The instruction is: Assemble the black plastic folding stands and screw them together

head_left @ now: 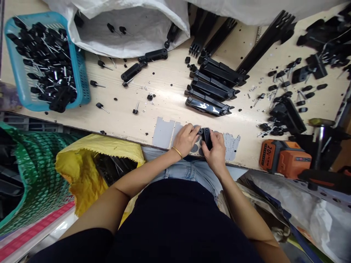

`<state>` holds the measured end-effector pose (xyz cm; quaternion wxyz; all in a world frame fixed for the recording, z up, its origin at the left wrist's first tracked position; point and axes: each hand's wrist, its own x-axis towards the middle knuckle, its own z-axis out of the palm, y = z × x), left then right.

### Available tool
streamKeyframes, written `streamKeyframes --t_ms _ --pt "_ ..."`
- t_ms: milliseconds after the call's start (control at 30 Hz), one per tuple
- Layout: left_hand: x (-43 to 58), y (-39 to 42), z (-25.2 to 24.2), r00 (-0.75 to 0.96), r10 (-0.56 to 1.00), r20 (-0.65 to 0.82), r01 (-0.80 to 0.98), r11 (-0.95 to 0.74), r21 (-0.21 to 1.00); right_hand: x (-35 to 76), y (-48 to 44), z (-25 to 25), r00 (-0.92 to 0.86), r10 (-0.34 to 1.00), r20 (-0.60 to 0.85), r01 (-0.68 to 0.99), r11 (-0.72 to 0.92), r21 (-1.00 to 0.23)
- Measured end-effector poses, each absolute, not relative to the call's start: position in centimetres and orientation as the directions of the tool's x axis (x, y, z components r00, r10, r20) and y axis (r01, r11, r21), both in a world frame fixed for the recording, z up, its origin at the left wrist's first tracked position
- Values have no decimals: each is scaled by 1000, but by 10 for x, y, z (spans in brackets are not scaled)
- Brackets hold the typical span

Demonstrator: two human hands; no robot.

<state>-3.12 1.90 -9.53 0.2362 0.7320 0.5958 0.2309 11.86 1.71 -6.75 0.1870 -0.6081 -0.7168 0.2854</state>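
Note:
My left hand (pixel 186 138) and my right hand (pixel 216 148) meet at the table's near edge over a worn grey patch (pixel 163 132). Both are closed on one small black plastic part (pixel 206 136). My right fingers wrap its lower end and my left fingers pinch its left end. A gold bangle sits on my left wrist. Just beyond my hands lies a stack of long black plastic handles (pixel 212 87).
A blue basket (pixel 20 78) full of black pins stands far left. Loose pins and screws dot the wooden table (pixel 164 98). A white sack (pixel 131 25) lies at the back. An orange cordless tool (pixel 285 157) rests right. Yellow (pixel 79 164) and green sacks (pixel 35 171) sit below left.

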Motion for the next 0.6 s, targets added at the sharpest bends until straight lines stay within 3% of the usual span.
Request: streamKeyframes --t_ms 133,267,433,600 --pt "-32 21 -95 248 967 64 732 -230 641 119 18 -67 -202 975 -89 761 99 -641" --pt "-30 21 -97 165 984 73 783 -175 597 118 18 -68 -203 975 -87 753 99 -651" --pt "-34 26 -97 322 945 61 770 -299 564 119 20 -67 -215 972 -91 745 103 -659" --pt "-34 28 -94 238 971 11 828 -208 521 121 21 -68 -225 972 -72 741 122 -660"
